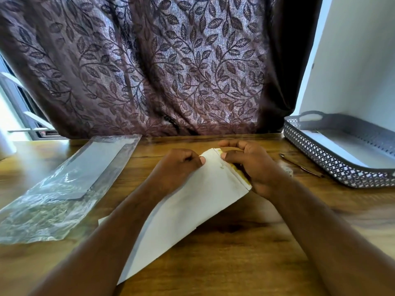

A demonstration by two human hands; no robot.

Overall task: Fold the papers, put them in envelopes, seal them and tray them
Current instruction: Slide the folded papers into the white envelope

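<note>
Wooden bench (245, 242), leafy curtain (149, 71) behind. At the left lies a clear plastic pack (64, 189). In the middle the left hand (177, 167) pinches the top corner of a white envelope (192, 210). The right hand (252, 165) has its fingers (233, 155) clamped on the flap end. I think sealing is going on. The grey tray (320, 161) at the right already holds something white. This envelope still needs closing and traying.

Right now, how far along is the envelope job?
Done: a flat white item already lies in the tray. In hand: the left hand and right hand pinch the flap end of a white envelope, seemingly sealing it. Left: traying it; the plastic packet may hold more.
</note>
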